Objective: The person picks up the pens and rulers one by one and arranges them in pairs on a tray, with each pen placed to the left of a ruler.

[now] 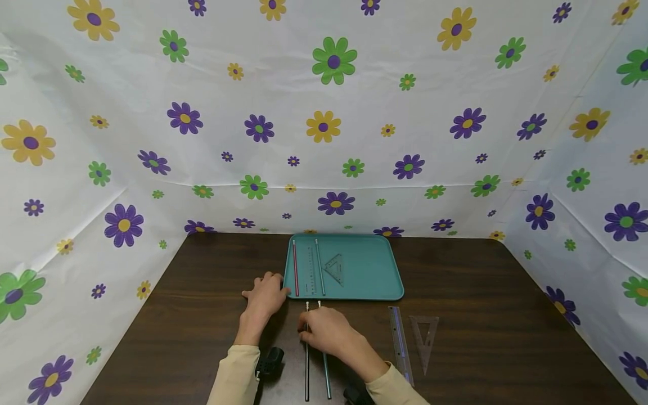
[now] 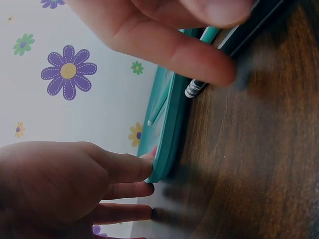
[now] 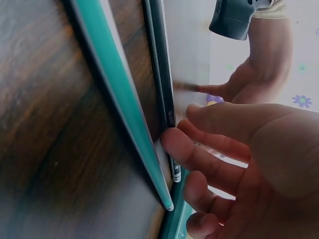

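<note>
My left hand (image 1: 264, 293) is at the near left corner of a teal tray (image 1: 361, 270); its thumb (image 2: 134, 168) touches the rim and its other fingers stretch along the outside. On the tray lie a red pencil (image 1: 296, 270), a clear ruler (image 1: 310, 270), a light teal pencil (image 1: 320, 267) and a clear set square (image 1: 335, 269). My right hand (image 1: 331, 333) is over a black pencil (image 1: 306, 377) in front of the tray. Its loosely bent fingertips overlap the black pencil in the right wrist view, thumb apart from them. A teal pencil (image 3: 117, 84) lies beside it, partly under the hand.
Right of my right hand, a second ruler (image 1: 400, 343) and a clear triangle (image 1: 424, 340) lie on the dark wooden table (image 1: 486, 320). A flower-patterned cloth (image 1: 283, 90) stands behind the table and along both sides. Dark devices (image 1: 270, 363) are worn at the wrists.
</note>
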The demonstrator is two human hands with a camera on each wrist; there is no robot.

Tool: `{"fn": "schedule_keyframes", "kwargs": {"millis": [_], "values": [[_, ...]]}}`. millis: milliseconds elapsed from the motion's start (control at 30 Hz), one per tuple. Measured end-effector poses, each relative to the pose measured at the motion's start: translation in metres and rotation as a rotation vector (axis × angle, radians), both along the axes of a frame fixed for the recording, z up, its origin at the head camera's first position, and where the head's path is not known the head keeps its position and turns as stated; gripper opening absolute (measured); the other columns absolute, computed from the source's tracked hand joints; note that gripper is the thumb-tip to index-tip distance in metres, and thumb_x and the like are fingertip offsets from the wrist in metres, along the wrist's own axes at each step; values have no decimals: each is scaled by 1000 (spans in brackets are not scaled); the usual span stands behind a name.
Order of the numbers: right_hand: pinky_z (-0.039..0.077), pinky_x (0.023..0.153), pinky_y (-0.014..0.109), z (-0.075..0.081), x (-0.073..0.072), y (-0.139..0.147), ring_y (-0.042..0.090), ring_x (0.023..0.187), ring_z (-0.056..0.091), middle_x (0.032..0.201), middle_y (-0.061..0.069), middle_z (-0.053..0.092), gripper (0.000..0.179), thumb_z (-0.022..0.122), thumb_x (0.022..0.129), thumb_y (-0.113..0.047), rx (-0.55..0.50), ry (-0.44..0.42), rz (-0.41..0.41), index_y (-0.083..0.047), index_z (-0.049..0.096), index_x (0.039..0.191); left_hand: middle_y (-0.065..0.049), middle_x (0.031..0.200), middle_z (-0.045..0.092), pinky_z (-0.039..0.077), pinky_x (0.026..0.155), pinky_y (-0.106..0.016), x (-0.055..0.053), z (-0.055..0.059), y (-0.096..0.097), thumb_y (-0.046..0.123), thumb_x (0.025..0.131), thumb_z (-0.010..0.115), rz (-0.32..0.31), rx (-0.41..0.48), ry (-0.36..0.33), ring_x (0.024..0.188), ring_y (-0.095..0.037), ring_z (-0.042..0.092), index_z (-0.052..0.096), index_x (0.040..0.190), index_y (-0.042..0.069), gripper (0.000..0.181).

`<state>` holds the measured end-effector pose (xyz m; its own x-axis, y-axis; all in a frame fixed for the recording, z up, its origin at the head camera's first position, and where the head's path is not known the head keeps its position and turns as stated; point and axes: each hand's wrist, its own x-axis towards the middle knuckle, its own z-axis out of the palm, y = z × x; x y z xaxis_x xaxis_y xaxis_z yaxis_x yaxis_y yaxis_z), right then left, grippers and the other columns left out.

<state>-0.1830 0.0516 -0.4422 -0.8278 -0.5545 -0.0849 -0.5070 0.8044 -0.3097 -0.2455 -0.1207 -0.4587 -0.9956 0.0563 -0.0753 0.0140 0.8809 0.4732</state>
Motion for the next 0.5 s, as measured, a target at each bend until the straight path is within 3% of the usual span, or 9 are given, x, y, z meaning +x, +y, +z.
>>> {"fn": "schedule_keyframes", "kwargs": {"millis": [500], "values": [[47, 57, 22, -9, 2, -3, 3, 60, 56, 69, -13, 63, 22, 82, 80, -36, 35, 43, 8, -24, 64, 78, -26, 137, 52, 23, 93, -86, 1, 0, 1, 25, 98, 62, -2, 4, 20, 125, -55, 43, 62, 129, 2, 39]]}}
